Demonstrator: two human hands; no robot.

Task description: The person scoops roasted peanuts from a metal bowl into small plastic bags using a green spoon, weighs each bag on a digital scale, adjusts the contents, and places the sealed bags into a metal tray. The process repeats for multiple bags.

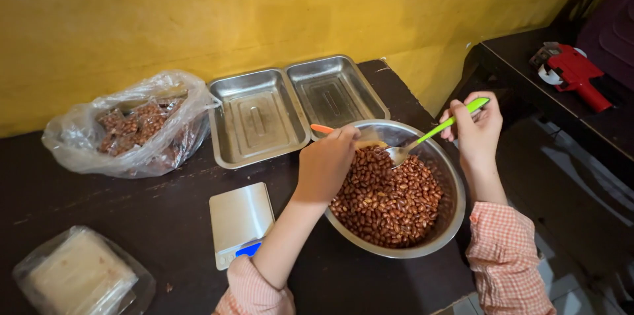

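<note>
A round steel bowl (446, 176) full of brown peanuts (389, 196) stands at the table's right end. My left hand (325, 164) hovers over the bowl's left side, closed on an orange-handled utensil (321, 129) whose working end is hidden behind the hand. My right hand (477, 131) is beyond the bowl's right rim, gripping a spoon with a green handle (441, 127); its metal scoop rests just above the peanuts near the far rim.
Two empty steel trays (259, 117) (333, 90) lie side by side against the yellow wall. A small digital scale (239, 221) sits left of the bowl. A clear bag of brown pieces (132, 127) and a wrapped pale stack (79, 275) are at left. A red tape dispenser (573, 74) rests on a side table.
</note>
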